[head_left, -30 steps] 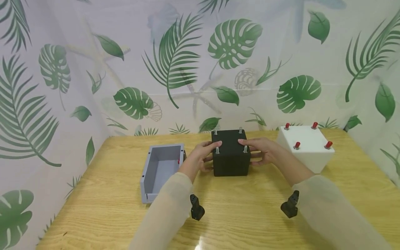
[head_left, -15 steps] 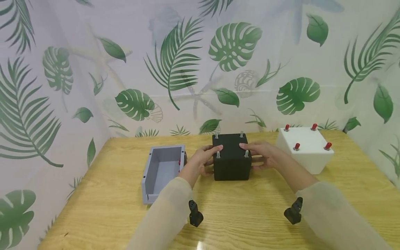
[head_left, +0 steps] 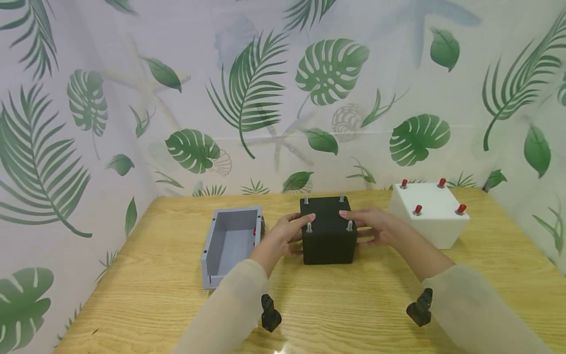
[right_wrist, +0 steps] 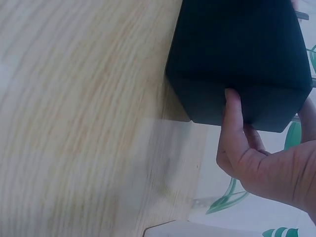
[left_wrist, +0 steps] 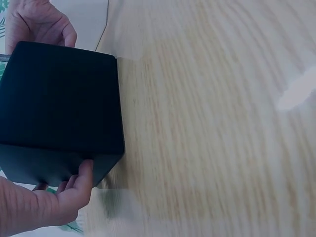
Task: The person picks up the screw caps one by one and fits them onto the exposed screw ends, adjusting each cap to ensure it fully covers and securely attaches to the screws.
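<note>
A black box [head_left: 329,248] stands on the wooden table in the middle of the head view, silver bolts [head_left: 309,227] sticking up near the corners of its top. My left hand [head_left: 286,235] grips its left side, thumb over the top edge and fingers against the side wall. On the opposite side my right hand [head_left: 373,227] holds it the same way. The left wrist view shows the box's plain front [left_wrist: 64,98] and left fingertips [left_wrist: 85,173] pressed to its side. In the right wrist view, the right hand [right_wrist: 261,165] has its fingers along the box's lower side.
A grey open-front bin [head_left: 232,246] with small red pieces at its right edge is left of the box. To the right stands a white box [head_left: 426,199] topped with several red-capped posts [head_left: 417,210]. A leaf-print cloth [head_left: 274,98] hangs behind the wooden table [head_left: 336,314].
Both hands have drawn the black box a little toward me across the table, keeping their hold. The head view has tilted up slightly; the bin and white box stay in place.
</note>
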A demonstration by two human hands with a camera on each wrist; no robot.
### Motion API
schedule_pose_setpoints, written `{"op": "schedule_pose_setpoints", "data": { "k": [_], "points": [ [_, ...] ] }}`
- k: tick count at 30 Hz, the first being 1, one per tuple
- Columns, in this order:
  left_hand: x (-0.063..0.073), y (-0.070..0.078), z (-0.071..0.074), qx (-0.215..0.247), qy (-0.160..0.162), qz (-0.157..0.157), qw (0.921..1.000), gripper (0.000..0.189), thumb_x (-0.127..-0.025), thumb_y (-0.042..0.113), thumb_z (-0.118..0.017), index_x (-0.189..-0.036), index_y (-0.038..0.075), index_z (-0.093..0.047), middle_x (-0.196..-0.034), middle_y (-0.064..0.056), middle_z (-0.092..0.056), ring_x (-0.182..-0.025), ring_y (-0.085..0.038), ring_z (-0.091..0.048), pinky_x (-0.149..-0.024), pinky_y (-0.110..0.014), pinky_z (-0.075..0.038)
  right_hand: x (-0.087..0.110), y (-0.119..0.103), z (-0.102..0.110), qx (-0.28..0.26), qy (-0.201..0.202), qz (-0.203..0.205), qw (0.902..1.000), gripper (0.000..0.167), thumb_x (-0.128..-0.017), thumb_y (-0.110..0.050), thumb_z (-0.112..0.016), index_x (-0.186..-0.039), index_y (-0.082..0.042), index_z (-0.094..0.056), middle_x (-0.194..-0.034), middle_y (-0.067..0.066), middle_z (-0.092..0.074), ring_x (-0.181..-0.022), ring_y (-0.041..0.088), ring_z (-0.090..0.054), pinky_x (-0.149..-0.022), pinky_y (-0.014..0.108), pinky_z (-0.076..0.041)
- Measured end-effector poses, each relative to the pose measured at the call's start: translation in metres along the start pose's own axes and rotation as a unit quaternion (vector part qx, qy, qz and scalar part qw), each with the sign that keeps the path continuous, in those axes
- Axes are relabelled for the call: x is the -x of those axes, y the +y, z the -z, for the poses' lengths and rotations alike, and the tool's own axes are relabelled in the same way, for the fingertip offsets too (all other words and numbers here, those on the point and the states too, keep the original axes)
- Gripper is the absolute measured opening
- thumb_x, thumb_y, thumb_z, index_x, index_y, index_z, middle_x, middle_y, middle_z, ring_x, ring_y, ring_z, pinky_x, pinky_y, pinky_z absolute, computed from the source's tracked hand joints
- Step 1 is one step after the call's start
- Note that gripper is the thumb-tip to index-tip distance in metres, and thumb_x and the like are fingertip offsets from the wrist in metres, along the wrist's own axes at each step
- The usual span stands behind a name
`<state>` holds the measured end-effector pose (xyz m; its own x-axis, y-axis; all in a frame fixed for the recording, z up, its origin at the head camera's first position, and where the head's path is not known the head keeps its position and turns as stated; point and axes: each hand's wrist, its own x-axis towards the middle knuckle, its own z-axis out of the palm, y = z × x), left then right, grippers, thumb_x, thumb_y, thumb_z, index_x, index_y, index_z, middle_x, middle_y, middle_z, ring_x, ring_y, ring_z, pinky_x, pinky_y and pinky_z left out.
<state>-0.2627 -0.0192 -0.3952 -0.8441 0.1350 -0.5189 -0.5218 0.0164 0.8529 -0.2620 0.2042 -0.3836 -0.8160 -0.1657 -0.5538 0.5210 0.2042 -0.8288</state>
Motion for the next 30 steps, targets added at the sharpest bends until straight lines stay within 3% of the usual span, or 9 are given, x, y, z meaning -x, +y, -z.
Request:
{"op": "schedule_pose_setpoints", "data": {
  "k": [15, 30],
  "points": [
    [0.012, -0.008, 0.000, -0.020, 0.003, -0.009, 0.9998, 0.069, -0.080, 0.042, -0.073, -0.138, 0.019, -0.043, -0.135, -0.012, -0.050, -0.120, -0.033, -0.051, -0.088, -0.055, -0.048, 0.009, 0.007, -0.005, 0.006, 0.009, -0.001, 0.9999, 0.085, -0.085, -0.048, -0.066, -0.145, -0.003, -0.026, -0.143, 0.022, -0.034, -0.121, 0.035, -0.046, -0.084, 0.043, -0.055],
    [0.022, -0.017, 0.002, -0.033, -0.014, -0.027, 0.9990, 0.076, -0.082, 0.043, -0.072, -0.144, 0.017, -0.036, -0.138, -0.013, -0.048, -0.122, -0.033, -0.051, -0.084, -0.055, -0.050, 0.021, 0.015, -0.009, 0.014, 0.008, 0.014, 0.9998, 0.084, -0.083, -0.050, -0.067, -0.143, -0.003, -0.031, -0.141, 0.022, -0.037, -0.115, 0.031, -0.053, -0.079, 0.041, -0.057]
  ]
}}
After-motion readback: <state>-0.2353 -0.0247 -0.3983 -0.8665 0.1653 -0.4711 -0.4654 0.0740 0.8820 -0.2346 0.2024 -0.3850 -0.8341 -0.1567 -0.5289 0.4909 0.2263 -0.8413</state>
